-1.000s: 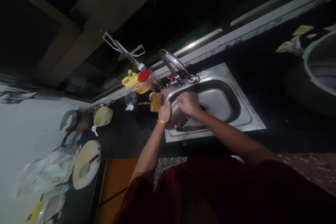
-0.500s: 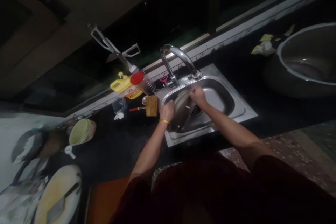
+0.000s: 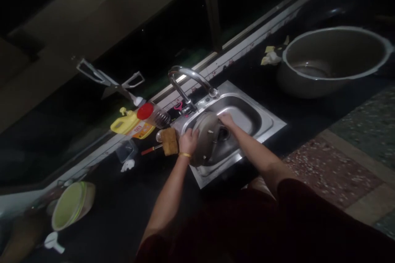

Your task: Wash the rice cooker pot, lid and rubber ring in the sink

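A round grey metal lid [image 3: 206, 137], with small fittings on its face, is tilted up on edge over the left part of the steel sink [image 3: 262, 125]. My left hand [image 3: 188, 141], a yellow band at its wrist, grips the lid's left rim. My right hand [image 3: 226, 120] is over the basin just right of the lid, fingers curled near its upper right edge. Whether those fingers touch the lid or hold something small cannot be made out. The chrome faucet [image 3: 193, 74] arches behind the lid. Below it the drain [image 3: 224, 132] shows partly.
Left of the sink are a brown sponge [image 3: 169, 141], a red-handled tool [image 3: 151, 150], a red-lidded jar [image 3: 154, 114] and a yellow jug [image 3: 132, 125]. A green-lidded container [image 3: 69, 205] stands further left. A large metal pot [image 3: 311, 84] sits on the right of the dark counter.
The lid is raised and turned, so more of its face shows. My right hand has moved from its upper rim to beside it. The camera view has shifted right.
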Available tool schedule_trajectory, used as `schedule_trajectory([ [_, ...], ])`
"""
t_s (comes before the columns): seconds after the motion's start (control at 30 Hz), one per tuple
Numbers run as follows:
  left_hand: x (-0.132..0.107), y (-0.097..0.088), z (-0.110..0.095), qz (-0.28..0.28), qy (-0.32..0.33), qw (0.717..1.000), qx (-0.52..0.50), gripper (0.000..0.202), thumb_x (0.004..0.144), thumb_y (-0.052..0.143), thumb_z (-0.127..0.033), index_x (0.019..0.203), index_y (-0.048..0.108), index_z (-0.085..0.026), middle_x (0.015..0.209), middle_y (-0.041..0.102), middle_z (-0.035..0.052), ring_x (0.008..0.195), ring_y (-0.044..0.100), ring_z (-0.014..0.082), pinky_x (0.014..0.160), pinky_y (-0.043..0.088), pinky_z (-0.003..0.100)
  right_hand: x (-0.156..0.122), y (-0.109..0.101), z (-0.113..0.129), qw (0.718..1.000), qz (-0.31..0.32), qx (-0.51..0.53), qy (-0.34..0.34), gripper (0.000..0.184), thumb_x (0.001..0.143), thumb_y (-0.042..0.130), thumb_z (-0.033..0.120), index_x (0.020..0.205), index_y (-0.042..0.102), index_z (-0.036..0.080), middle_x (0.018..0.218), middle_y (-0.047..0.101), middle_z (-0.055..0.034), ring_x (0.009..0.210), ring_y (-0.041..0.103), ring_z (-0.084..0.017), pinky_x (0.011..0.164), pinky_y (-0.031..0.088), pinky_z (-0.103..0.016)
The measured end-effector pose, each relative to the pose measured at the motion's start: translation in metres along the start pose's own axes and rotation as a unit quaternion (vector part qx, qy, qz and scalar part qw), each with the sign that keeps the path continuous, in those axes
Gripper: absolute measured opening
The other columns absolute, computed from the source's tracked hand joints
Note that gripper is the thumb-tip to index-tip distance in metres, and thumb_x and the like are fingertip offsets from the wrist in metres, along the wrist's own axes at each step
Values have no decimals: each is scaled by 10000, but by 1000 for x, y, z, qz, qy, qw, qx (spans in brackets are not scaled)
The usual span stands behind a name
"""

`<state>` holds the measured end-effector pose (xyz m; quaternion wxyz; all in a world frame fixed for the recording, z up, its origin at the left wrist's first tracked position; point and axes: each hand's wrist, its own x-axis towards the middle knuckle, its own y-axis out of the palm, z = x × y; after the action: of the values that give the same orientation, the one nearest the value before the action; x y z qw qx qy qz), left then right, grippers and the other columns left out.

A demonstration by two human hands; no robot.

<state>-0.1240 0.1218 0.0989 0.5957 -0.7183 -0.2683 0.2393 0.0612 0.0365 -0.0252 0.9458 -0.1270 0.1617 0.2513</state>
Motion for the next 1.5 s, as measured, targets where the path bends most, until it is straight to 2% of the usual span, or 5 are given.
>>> schedule_trajectory([
  [0.2,-4,-2,6,-14,-23,1000,-12,326,900,417,-435,675,499,-213,592,540,5,594,504,141,595,323,247,-10,14,-25,999,25,24,24,186,782,493,244,665,614,163,622,599,-3,665,552,-156,653,443,-259],
  [0.5,-4,-8,13,-48,-90,994,-39,392,854,370,-487,569,331,-221,534,385,-33,569,415,121,570,328,244,-18,20,6,897,85,-105,-420,312,918,388,202,1134,605,140,1132,580,-139,1027,494,-228,947,394,-379],
  [0.83,-14,-20,-1,-12,-143,990,-6,395,869,347,-473,570,343,-215,547,373,-32,579,424,115,577,339,238,17,16,-74,982,129,-40,-134,220,781,493,168,927,657,176,920,604,-56,884,561,-184,869,454,-336],
  [1.1,26,-26,-47,62,-174,976,112,352,892,437,-481,736,568,-194,587,508,9,615,511,149,602,336,256,7,10,-1,919,168,92,-343,169,839,494,211,932,633,185,1046,588,-77,995,552,-177,900,441,-312],
  [1.5,23,-21,-50,54,-192,958,208,356,905,447,-479,792,606,-181,644,565,31,657,539,160,592,275,260,6,8,-29,941,148,32,-303,215,902,436,177,894,649,195,910,571,-64,877,558,-176,829,456,-286],
])
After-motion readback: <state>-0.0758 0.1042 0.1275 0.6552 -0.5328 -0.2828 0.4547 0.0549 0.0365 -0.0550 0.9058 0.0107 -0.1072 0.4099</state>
